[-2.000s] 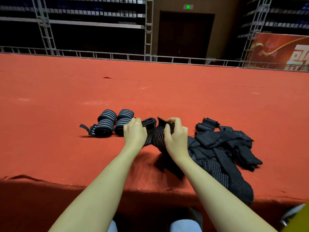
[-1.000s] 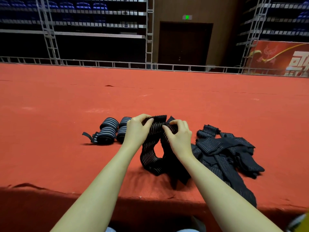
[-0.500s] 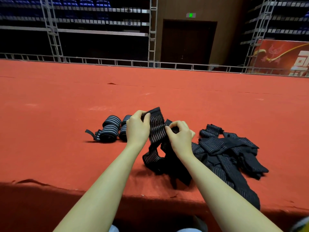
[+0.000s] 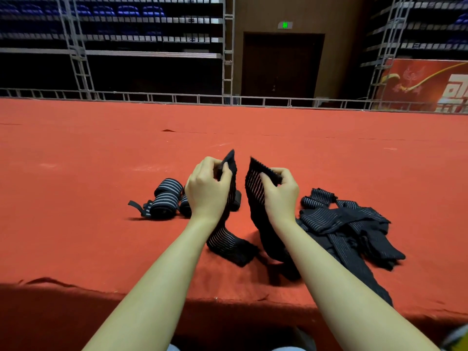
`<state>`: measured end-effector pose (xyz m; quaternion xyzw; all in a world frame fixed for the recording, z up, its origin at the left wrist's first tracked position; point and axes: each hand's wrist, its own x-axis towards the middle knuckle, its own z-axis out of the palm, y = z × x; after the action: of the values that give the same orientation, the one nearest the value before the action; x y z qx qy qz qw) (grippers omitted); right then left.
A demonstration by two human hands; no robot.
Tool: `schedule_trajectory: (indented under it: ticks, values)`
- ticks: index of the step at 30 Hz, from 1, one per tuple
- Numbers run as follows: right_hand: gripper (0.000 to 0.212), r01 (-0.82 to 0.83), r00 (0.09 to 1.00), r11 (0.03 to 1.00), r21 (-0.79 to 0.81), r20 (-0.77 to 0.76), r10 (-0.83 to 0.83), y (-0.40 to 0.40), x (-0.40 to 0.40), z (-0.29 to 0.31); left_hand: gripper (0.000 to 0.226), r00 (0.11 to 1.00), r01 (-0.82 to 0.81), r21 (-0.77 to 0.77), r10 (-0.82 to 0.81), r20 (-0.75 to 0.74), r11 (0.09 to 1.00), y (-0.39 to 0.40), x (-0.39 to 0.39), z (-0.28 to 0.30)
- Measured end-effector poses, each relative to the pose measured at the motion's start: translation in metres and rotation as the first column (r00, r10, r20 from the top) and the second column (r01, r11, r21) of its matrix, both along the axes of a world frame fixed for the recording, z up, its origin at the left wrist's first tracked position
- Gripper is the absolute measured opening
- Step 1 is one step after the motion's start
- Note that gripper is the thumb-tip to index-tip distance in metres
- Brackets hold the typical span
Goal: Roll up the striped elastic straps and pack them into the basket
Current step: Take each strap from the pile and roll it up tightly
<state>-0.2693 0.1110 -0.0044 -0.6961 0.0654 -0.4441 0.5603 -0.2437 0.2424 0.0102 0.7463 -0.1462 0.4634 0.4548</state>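
Observation:
A black striped elastic strap (image 4: 229, 243) hangs in a loop between my hands above the red carpet. My left hand (image 4: 206, 190) pinches one end and my right hand (image 4: 279, 195) pinches the other, the two ends held upright and a little apart. Two rolled striped straps (image 4: 164, 198) lie on the carpet to the left, partly behind my left hand. A heap of unrolled striped straps (image 4: 347, 224) lies to the right of my right arm. No basket is in view.
The red carpeted platform (image 4: 76, 236) ends in a front edge just below my forearms. A metal railing (image 4: 177, 98) runs along its far side, with scaffolding, a dark door and a red banner (image 4: 428, 84) behind.
My hands have lifted the strap off the carpet and drawn its two ends apart. Before, they held it bunched together low by the rolled straps.

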Motion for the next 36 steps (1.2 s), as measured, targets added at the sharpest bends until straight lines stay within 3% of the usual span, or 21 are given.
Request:
schedule_trajectory:
  ticks: [10, 23, 26, 29, 36]
  values:
    - [0.007, -0.043, 0.996, 0.999, -0.019, 0.079, 0.045, -0.006, 0.004, 0.022, 0.016, 0.980, -0.094, 0.197, 0.055, 0.192, 0.976, -0.029, 0.002, 0.014]
    - [0.022, -0.166, 0.985, 0.985, 0.050, 0.058, 0.163, -0.007, 0.001, 0.007, 0.015, 0.985, -0.118, 0.352, 0.064, 0.161, 0.928, -0.039, 0.007, 0.000]
    - [0.032, -0.215, 0.976, 0.976, 0.029, 0.037, 0.214, -0.009, 0.004, 0.003, 0.020, 0.997, -0.013, 0.334, -0.013, 0.074, 0.943, -0.042, 0.006, -0.003]
    - [0.023, -0.313, 0.950, 0.948, 0.064, 0.027, 0.312, -0.012, 0.005, -0.001, 0.026, 0.987, 0.157, 0.250, -0.144, -0.071, 0.955, -0.042, 0.002, -0.002]
    - [0.022, -0.430, 0.902, 0.899, 0.080, -0.008, 0.432, -0.014, 0.001, 0.001, 0.034, 0.933, 0.336, 0.129, -0.311, -0.181, 0.933, -0.041, -0.001, 0.002]
